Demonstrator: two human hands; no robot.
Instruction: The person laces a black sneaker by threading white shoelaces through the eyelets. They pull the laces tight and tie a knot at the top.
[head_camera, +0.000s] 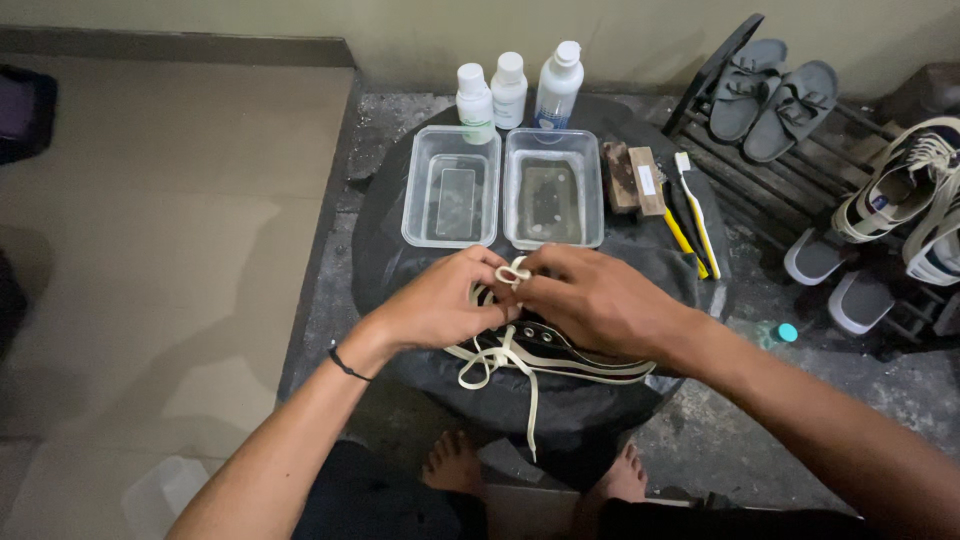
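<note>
A: How are the hands placed?

B: The left hand (440, 305) and right hand (590, 300) are brought together over a black sneaker (545, 345). A loop of cream shoelace (513, 274) is pinched between the closed fingertips of both, seemingly so the lace can be worked at the eyelets. Loose lace ends are left trailing over the near edge of the tabletop (390, 260), a round surface covered in black.

A: And the sneaker?

B: It is laid on its side at the near middle of the tabletop, partly hidden under the hands.

A: What is set beyond?

B: Two clear rectangular tubs (452, 186) are placed side by side, apparently with liquid in them. Behind these, three white plastic bottles (509, 90) are lined up at the far edge; pale green and blue labels can be made out. To the right, wooden-backed brushes (632, 178) and a yellow-handled brush (694, 222) are kept within reach. Further right, a shoe rack (790, 185) is filled with grey sandals (775, 95) and other footwear.
</note>
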